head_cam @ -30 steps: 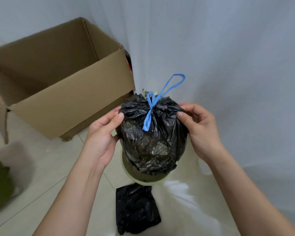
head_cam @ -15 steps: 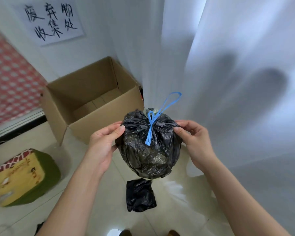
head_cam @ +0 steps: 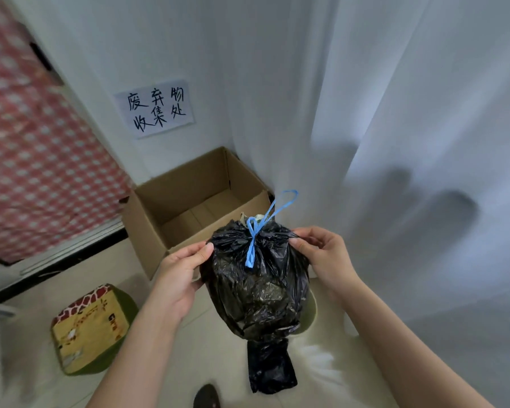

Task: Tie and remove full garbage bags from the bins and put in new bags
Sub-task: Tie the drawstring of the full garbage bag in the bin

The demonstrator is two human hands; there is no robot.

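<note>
A full black garbage bag (head_cam: 256, 287), its neck gathered and knotted with a blue drawstring (head_cam: 252, 242), hangs in the air between two bare hands, in front of a white curtain (head_cam: 409, 142). The left hand (head_cam: 180, 275) pinches the crinkled plastic at the bag's upper left edge with thumb and curled fingers, and the right hand (head_cam: 324, 257) pinches the upper right edge the same way. One loop of the drawstring stands up above the knot and a short tail hangs down the front of the bag. Just beneath and behind the bag's right side, a pale green bin rim (head_cam: 311, 315) shows. On the tiled floor (head_cam: 212, 348) below lies a folded black bag (head_cam: 270, 366), apart from the held one. Behind the left hand sits an open cardboard box (head_cam: 195, 201) against the white wall, under a paper sign (head_cam: 155, 108) with handwritten characters. To the left on the floor rests a green and yellow cushion-like stool (head_cam: 92, 328), and a red checked cloth (head_cam: 36, 160) covers something farther left.
</note>
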